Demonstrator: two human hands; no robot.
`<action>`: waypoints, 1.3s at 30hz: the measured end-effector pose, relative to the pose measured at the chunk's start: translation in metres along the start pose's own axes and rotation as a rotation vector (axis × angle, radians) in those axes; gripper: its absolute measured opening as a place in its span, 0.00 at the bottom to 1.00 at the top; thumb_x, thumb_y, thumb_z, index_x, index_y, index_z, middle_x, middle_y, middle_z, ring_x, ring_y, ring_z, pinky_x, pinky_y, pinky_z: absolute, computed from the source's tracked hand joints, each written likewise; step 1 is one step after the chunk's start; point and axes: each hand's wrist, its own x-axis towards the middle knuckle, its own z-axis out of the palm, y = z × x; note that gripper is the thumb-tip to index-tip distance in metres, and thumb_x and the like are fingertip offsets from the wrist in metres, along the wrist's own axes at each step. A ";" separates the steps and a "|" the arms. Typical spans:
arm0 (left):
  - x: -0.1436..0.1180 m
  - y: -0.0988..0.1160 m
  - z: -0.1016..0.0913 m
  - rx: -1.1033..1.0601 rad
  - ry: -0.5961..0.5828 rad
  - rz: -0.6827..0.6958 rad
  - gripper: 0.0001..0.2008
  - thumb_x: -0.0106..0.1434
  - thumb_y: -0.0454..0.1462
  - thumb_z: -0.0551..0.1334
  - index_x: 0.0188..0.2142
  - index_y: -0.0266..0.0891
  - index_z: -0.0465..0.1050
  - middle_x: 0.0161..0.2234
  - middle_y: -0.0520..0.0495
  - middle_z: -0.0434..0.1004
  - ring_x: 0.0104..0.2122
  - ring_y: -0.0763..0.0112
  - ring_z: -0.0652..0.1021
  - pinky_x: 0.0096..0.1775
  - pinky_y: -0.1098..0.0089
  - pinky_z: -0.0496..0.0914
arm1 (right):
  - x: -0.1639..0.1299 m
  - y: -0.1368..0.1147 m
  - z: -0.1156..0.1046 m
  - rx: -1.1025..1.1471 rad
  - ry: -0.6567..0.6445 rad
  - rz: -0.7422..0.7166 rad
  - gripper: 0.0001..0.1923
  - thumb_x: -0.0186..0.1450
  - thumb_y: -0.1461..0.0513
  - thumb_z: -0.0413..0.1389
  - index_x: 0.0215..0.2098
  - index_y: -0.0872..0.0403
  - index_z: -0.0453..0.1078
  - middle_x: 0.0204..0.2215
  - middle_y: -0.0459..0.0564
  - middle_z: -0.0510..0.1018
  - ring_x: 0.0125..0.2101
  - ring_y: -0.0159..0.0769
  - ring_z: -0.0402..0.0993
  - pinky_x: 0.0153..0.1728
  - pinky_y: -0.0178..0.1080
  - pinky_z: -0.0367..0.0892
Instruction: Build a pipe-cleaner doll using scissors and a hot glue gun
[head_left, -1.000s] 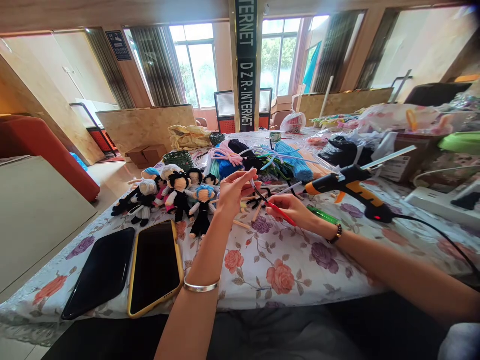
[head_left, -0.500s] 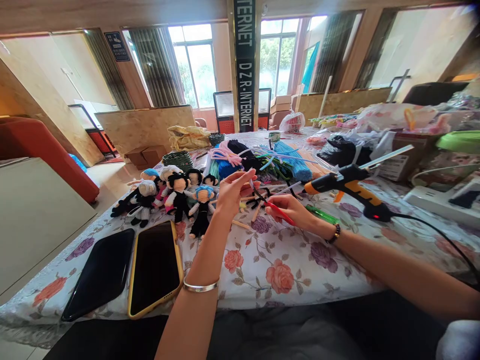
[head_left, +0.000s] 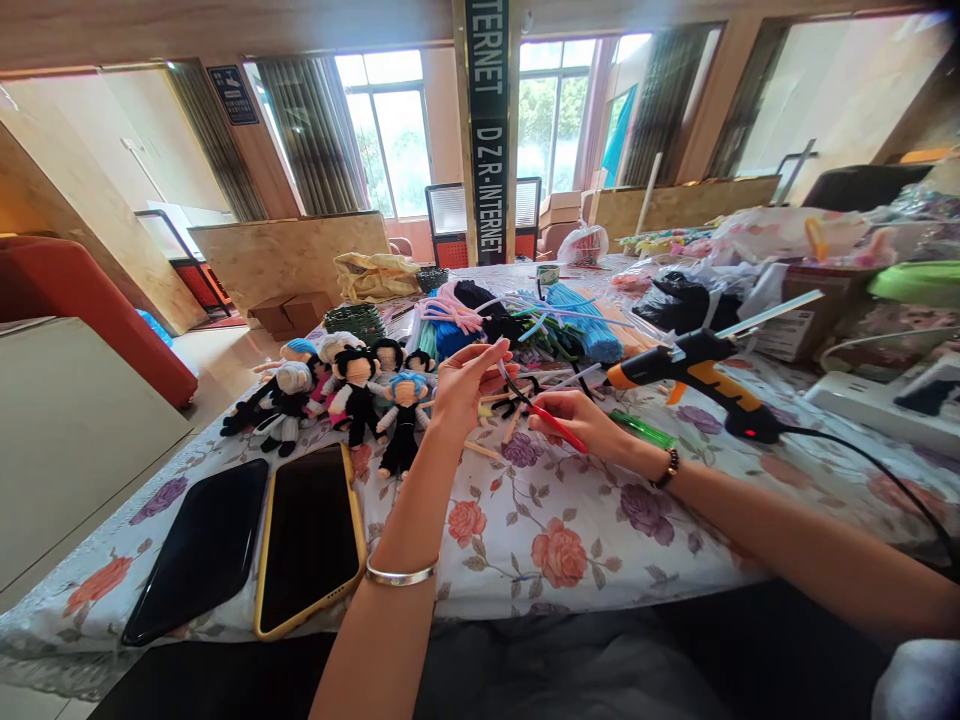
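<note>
My left hand (head_left: 463, 385) is raised above the floral tablecloth (head_left: 540, 520), its fingertips pinching a thin pipe cleaner (head_left: 501, 350) near the top. My right hand (head_left: 581, 420) grips red-handled scissors (head_left: 559, 428), whose dark blades (head_left: 517, 392) point up and left toward that pipe cleaner. A silver bangle sits on my left wrist and a dark bracelet on my right. Just behind the hands lies a heap of coloured pipe cleaners (head_left: 525, 320) in blue, pink, black and green.
Several small handmade dolls (head_left: 352, 390) lie to the left. Two phones, one black (head_left: 199, 545) and one in a yellow case (head_left: 309, 535), lie at the near left edge. An orange-and-black glue gun (head_left: 697, 375) with a cord stands to the right, beside bags and boxes.
Almost nothing has changed: both hands stay at the same spot, with only slight shifts of the fingers and scissors.
</note>
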 end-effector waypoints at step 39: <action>0.000 -0.002 0.002 -0.054 -0.100 0.047 0.10 0.42 0.36 0.72 0.26 0.34 0.79 0.26 0.49 0.79 0.28 0.74 0.79 0.39 0.72 0.73 | -0.002 0.003 0.000 -0.043 0.143 -0.084 0.19 0.54 0.48 0.61 0.24 0.55 0.65 0.17 0.40 0.62 0.19 0.25 0.57 0.21 0.32 0.53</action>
